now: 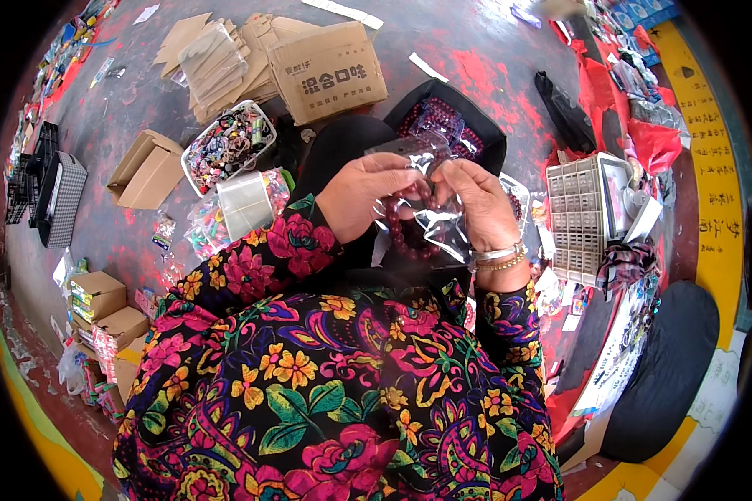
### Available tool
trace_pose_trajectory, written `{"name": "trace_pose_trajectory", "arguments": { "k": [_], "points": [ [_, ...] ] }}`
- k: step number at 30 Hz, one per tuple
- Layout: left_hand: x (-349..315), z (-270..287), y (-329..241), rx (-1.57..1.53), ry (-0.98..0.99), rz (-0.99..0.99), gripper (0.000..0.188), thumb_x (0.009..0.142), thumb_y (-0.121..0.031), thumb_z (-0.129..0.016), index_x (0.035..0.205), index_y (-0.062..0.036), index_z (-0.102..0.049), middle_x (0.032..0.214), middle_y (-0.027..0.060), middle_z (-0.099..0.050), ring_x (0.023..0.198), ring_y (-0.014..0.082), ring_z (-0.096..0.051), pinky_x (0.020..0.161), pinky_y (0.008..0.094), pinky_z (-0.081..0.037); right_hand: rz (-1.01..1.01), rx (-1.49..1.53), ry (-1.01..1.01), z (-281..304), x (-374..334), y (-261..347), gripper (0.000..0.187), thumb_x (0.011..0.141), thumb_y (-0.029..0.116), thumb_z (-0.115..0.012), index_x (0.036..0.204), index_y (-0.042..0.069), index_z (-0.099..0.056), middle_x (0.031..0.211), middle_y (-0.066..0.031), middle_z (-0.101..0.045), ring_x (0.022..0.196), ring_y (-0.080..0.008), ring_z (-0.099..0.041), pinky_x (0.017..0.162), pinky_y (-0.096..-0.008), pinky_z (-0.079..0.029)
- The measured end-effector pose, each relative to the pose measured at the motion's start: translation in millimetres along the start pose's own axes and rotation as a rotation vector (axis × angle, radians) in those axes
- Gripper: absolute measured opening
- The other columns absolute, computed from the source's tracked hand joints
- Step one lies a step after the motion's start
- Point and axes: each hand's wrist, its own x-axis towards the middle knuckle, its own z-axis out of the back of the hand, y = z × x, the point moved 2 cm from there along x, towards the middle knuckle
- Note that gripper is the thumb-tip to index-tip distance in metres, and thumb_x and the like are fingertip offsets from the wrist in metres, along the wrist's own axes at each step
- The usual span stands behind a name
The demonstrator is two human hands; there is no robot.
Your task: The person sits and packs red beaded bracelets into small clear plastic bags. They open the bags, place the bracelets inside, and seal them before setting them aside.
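My left hand [362,194] and right hand [481,203] pinch the clear plastic bag [441,224]; I should pull gently, keeping the dark-red beads [399,242] from snagging.

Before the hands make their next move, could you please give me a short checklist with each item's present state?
1. Left hand on the clear bag: ok, holding it.
2. Right hand on the bag: ok, also holding it.
3. Bag sealed: cannot tell, glare obscures it.
4. Dark red beads fully inside: cannot tell.
5. Bracelets off the right arm: not ok, worn at the wrist.
6. Black box nearby: ok, just beyond the hands.
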Motion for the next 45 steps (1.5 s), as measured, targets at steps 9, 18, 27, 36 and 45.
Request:
{"name": "trace_pose_trajectory", "arguments": {
  "k": [9, 18, 27, 36, 45],
  "points": [
    [10.9, 16.6, -31.9, -0.366, -0.072, -0.306, 0.020, 0.091, -0.013, -0.048, 0.107, -0.0020, -0.052, 0.100, 0.0071, -0.057, 0.089, 0.0171, -0.058, 0.076, 0.0331, -0.050, 0.002, 0.484, -0.063, 12.4, -19.8, -31.1, 0.046, 0.086, 0.035, -0.057, 0.118, 0.004, -0.047, 0.109, -0.0099, -0.058, 0.102, -0.0212, -0.057, 0.079, -0.0309, -0.049],
    [4.3, 7.0, -27.4, -0.351, -0.019, -0.262, 0.025, 0.091, -0.018, -0.045, 0.108, -0.0004, -0.052, 0.104, 0.0131, -0.058, 0.100, 0.0223, -0.056, 0.084, 0.0406, -0.045, 0.041, 0.551, -0.312, -10.1, -11.8, -31.4, 0.010, 0.084, 0.007, -0.060, 0.093, 0.005, -0.062, 0.084, -0.0042, -0.065, 0.071, -0.0118, -0.062, 0.056, -0.0248, -0.051],
    [-2.2, 26.1, -30.7, -0.123, -0.073, -0.063, 0.022, 0.086, -0.021, -0.059, 0.098, -0.0020, -0.059, 0.094, 0.0057, -0.061, 0.092, 0.0159, -0.058, 0.081, 0.0336, -0.048, 0.002, 0.355, -0.238, 18.4, -29.1, -23.5, 0.011, 0.084, 0.014, -0.061, 0.091, 0.006, -0.061, 0.086, -0.0076, -0.065, 0.079, -0.0143, -0.060, 0.054, -0.0249, -0.044],
    [1.1, 28.1, -26.0, 0.063, -0.135, -0.100, 0.018, 0.087, -0.017, -0.058, 0.094, -0.0016, -0.062, 0.090, 0.0054, -0.062, 0.076, 0.0129, -0.061, 0.064, 0.0262, -0.053, -0.013, 0.318, -0.309, 11.4, -28.5, -23.7, 0.017, 0.083, 0.014, -0.063, 0.098, 0.005, -0.061, 0.089, -0.0042, -0.064, 0.077, -0.0116, -0.060, 0.053, -0.0224, -0.048],
    [2.3, 26.6, -20.0, 0.017, -0.117, -0.117, 0.018, 0.086, -0.013, -0.056, 0.092, 0.0034, -0.059, 0.091, 0.0099, -0.061, 0.081, 0.0174, -0.061, 0.070, 0.0305, -0.053, -0.004, 0.423, -0.359, 10.0, -23.1, -30.8, 0.018, 0.086, 0.014, -0.060, 0.101, 0.006, -0.060, 0.087, -0.0012, -0.063, 0.075, -0.0100, -0.060, 0.053, -0.0219, -0.050]
  ]
}}
